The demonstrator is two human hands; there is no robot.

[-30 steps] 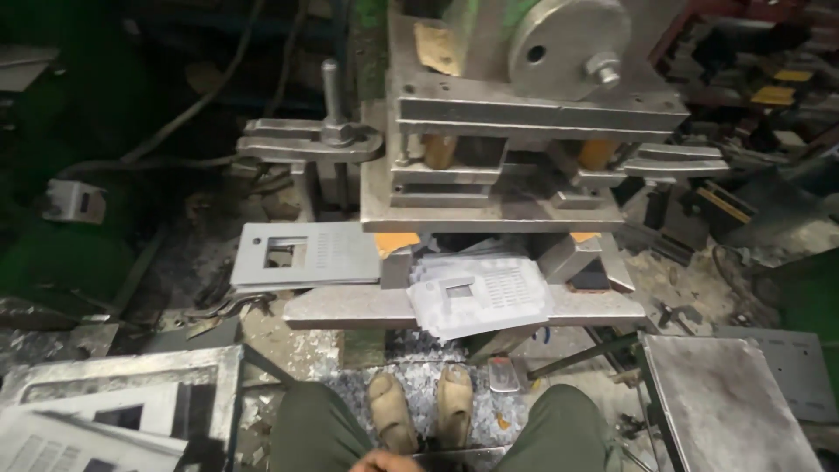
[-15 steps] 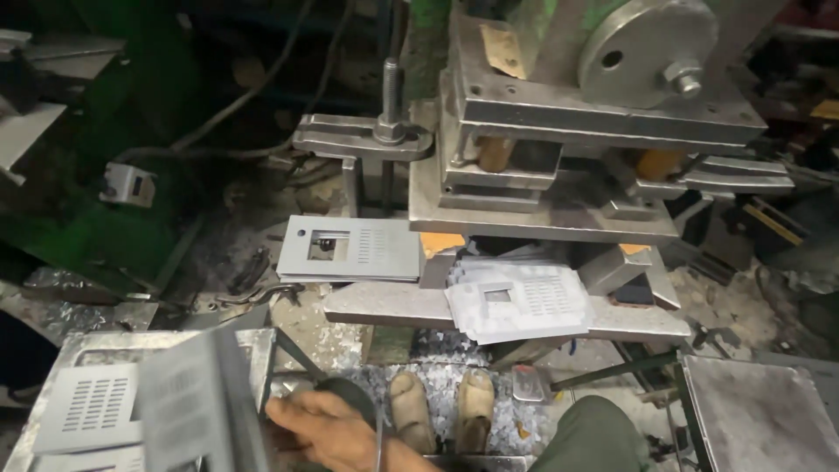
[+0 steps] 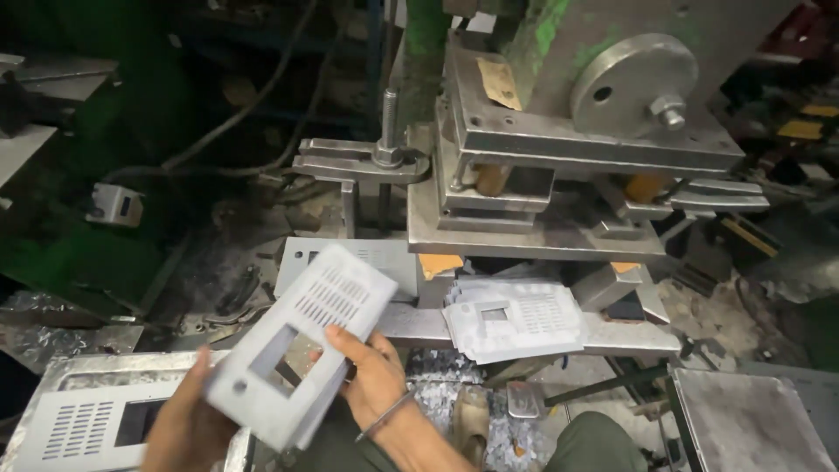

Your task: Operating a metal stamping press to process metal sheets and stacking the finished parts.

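Observation:
I hold a grey sheet-metal panel (image 3: 325, 308) with a rectangular window and rows of slots, tilted in front of me. My left hand (image 3: 182, 421) grips its lower left corner. Under its right edge, my right hand (image 3: 369, 374), with a thin bracelet on the wrist, supports it. Both hands sit just below the bed of a heavy metal press (image 3: 559, 149). A stack of similar punched panels (image 3: 516, 319) lies on the press's lower shelf, to the right of my right hand.
Another flat panel (image 3: 384, 259) rests behind the held one. More slotted panels (image 3: 77, 425) lie in a tray at lower left. A plain metal plate (image 3: 752, 421) is at lower right. Metal scrap (image 3: 435, 395) and my sandalled foot (image 3: 473, 419) are below.
One hand reached toward the panels at lower left; now both hands hold one panel raised in front of the press. The view has shifted left.

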